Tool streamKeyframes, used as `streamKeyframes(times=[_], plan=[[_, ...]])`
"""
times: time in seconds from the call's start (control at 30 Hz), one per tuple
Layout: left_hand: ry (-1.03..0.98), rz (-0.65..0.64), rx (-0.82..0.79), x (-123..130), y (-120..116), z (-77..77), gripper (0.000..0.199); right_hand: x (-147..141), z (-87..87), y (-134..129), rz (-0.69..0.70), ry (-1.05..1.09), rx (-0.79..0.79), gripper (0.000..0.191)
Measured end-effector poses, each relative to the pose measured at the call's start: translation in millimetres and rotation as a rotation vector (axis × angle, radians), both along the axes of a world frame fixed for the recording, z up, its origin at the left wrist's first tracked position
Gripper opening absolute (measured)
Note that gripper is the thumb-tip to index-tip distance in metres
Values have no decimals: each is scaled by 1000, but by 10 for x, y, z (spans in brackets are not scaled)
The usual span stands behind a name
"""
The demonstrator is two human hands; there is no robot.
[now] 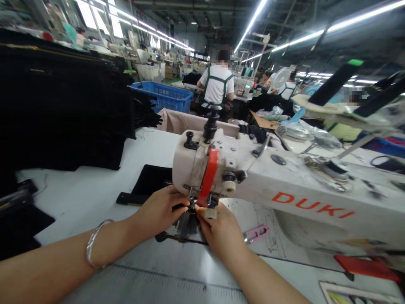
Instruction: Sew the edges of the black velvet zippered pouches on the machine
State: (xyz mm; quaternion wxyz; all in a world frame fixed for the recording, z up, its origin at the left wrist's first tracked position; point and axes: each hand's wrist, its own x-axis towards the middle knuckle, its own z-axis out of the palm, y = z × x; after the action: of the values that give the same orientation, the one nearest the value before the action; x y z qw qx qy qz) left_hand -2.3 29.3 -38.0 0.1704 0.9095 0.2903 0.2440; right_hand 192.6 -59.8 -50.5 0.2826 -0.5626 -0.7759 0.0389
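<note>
Both hands meet at the needle area of a white sewing machine (253, 169) with a red guard strip (209, 175) on its head. My left hand (163, 209), a silver bangle on its wrist, pinches thumb and forefinger together beside the presser foot; what lies between them is too small and dark to tell. Behind that hand, a black fabric piece (150, 181) with a small label lies on the white table. My right hand (221, 228) is closed at the right side of the needle, its fingertips partly hidden by the machine head.
Pink-handled thread snips (256, 233) lie right of my right hand. A large stack of black fabric (63, 105) rises at left. Beyond are a blue crate (163, 95), a pinkish cloth bin (183, 122) and a person in white (218, 82). Black thread cones (335, 84) stand at right.
</note>
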Motion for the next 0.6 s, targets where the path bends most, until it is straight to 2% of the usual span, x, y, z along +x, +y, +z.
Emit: streamKeyframes(times=[0.23, 0.43, 0.53, 0.6], plan=[[-15, -9, 36, -65, 62, -133, 9, -52, 51, 15, -11, -112, -3, 14], [26, -2, -5, -82, 114, -219, 12, -55, 32, 27, -39, -94, 6, 15], [26, -11, 6, -90, 207, -168, 19, -38, 14, 49, -42, -51, 26, 18], [70, 7, 40, -172, 204, -79, 31, -19, 9, 33, -10, 0, 49, 21]])
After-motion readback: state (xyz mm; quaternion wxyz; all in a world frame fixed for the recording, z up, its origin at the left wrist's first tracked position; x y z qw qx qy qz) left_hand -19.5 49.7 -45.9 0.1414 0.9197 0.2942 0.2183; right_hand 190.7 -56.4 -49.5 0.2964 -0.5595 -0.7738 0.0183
